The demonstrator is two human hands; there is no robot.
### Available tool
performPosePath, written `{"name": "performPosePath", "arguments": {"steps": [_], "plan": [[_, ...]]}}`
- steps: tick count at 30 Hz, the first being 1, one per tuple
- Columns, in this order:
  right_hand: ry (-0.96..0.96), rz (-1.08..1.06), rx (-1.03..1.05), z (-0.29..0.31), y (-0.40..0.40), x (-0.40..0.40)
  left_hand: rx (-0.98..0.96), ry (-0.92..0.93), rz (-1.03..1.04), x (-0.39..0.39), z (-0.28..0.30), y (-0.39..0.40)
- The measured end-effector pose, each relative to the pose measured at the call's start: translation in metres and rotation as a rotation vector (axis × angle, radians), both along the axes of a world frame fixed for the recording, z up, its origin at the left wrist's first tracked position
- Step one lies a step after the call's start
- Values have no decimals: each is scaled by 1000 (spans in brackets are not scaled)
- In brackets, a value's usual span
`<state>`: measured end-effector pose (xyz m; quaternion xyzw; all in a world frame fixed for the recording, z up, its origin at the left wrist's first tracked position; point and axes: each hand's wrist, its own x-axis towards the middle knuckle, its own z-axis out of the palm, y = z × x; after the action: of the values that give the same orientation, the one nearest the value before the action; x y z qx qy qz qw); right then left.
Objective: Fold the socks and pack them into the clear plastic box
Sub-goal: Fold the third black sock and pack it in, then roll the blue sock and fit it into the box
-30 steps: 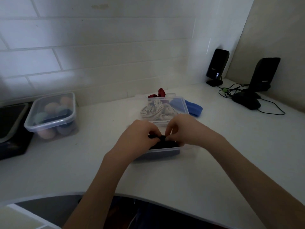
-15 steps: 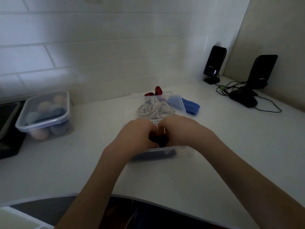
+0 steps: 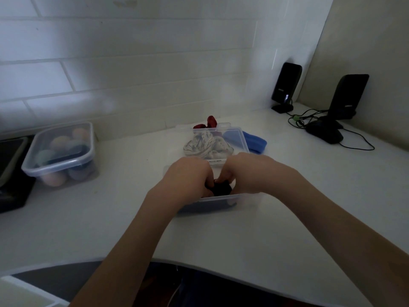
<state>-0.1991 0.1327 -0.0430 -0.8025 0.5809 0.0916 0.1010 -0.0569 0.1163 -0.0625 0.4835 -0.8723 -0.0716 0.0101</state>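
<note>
Both hands are down together over the clear plastic box (image 3: pixel 212 199), left hand (image 3: pixel 188 178) and right hand (image 3: pixel 254 171) pinching a dark sock (image 3: pixel 221 189) between them at its near end. Around them on the white worktop (image 3: pixel 221 235): a lidded tub (image 3: pixel 59 154) far left, two black speakers (image 3: pixel 286 85) back right, a blue sock (image 3: pixel 256 142) and a red one (image 3: pixel 210 123) behind. The hands hide the box's middle; a pale sock bundle (image 3: pixel 205 147) shows beyond. Fingertips are mostly lost in shadow.

Left hand (image 3: pixel 188 180) and right hand (image 3: pixel 250 173) pinching black sock (image 3: pixel 221 189) over clear plastic box (image 3: pixel 221 199), white counter (image 3: pixel 221 235)
</note>
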Motion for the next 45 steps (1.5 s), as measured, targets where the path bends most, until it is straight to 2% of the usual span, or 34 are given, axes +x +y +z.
{"name": "performPosePath", "arguments": {"steps": [6, 13, 19, 25, 30, 32, 34, 36, 39, 42, 45], "plan": [[40, -46, -108, -3, 0, 6, -6, 21, 5, 1, 0, 1], [146, -83, -21, 0, -2, 11, -18, 16, -14, 3, 1, 2], [203, -104, -45, 2, -1, 24, 0, 14, -4, 3, 1, 2], [167, -108, 12, 4, -2, 20, 2, 32, 8, 4, 2, 4], [254, -91, -65, 0, 3, 23, 13, 82, 27, 8, -3, 4], [215, -35, -46, 3, 3, 18, 38, 109, 18, 10, -2, 4], [61, -27, 62, 9, 2, 6, 111, 222, 2, 18, 1, 4], [-228, -74, 97, 17, 4, -10, 157, 418, 6, 30, 3, 4], [-563, -210, -208, 20, -2, -46, -9, 795, 96, 48, 2, 1], [-623, -380, -442, 1, -22, -73, -148, 1063, 229, 53, -4, -4], [-555, -531, -426, -33, -48, -88, -197, 1191, 302, 46, -14, -3]]}}
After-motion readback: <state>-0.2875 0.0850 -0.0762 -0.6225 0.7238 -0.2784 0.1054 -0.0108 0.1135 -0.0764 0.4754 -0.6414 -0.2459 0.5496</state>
